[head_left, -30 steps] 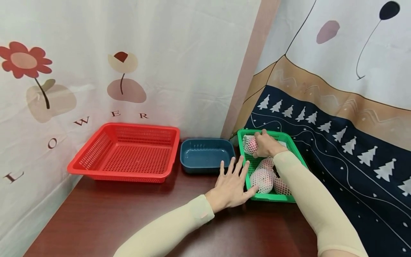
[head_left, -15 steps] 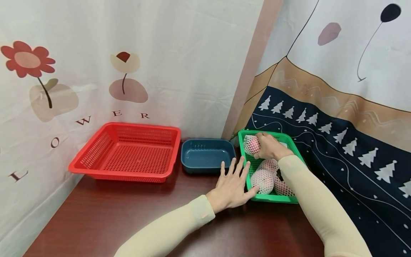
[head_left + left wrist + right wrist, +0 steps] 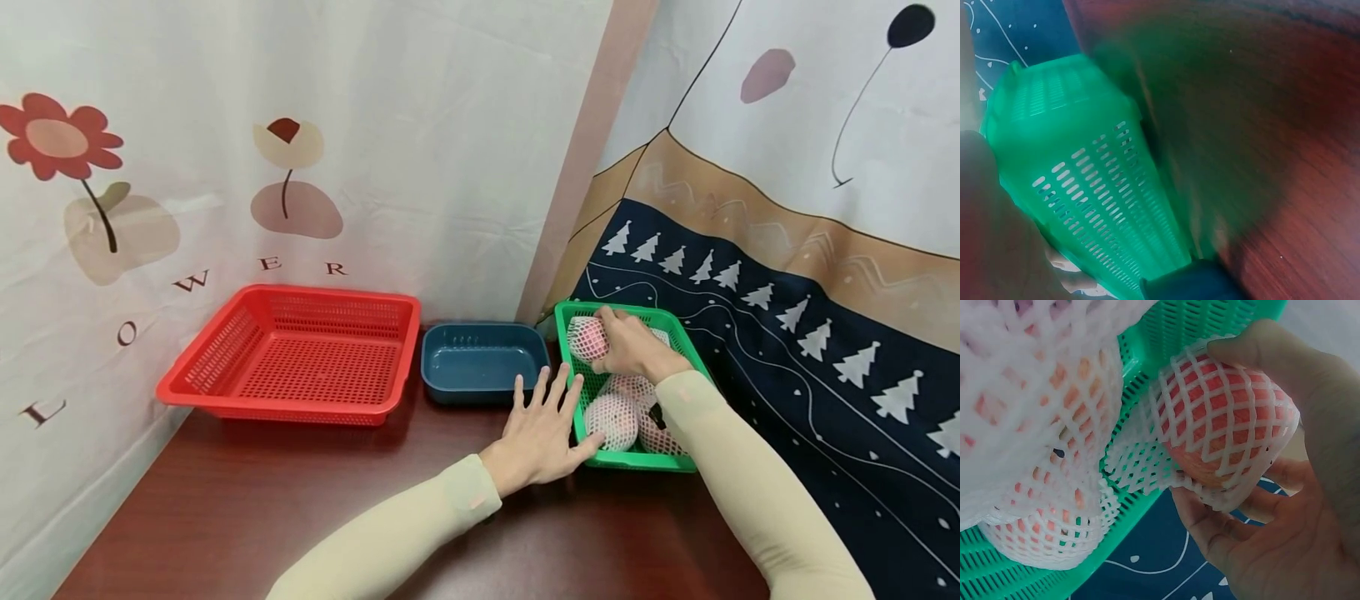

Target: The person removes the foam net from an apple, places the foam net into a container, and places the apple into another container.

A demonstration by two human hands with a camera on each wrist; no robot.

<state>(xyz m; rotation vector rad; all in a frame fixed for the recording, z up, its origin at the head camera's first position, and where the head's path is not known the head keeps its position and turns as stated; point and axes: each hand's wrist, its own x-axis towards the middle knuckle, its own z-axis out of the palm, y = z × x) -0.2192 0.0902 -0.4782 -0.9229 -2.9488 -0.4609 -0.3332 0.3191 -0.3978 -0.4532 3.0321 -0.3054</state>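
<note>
My right hand (image 3: 633, 343) grips a red apple (image 3: 1229, 419) in a white foam net, thumb on one side and fingers curled round the other. In the head view this apple (image 3: 587, 338) is at the back left corner of the green basket (image 3: 637, 461). Several more netted fruits lie in the basket, among them one near the front (image 3: 611, 422); my right arm partly covers them. My left hand (image 3: 536, 433) lies with fingers spread at the basket's left side, its thumb by the front left rim. The left wrist view shows the basket's slotted outer wall (image 3: 1097, 194).
A small dark blue tub (image 3: 483, 371) stands left of the green basket, close beside it. Further left is a wide red basket (image 3: 300, 408). All stand on a brown wooden table (image 3: 337, 492), with printed curtains (image 3: 420, 150) behind and to the right.
The right wrist has turned a little and the forearm has shifted slightly to the right. The right hand stays on the apple, and the left hand has kept its place.
</note>
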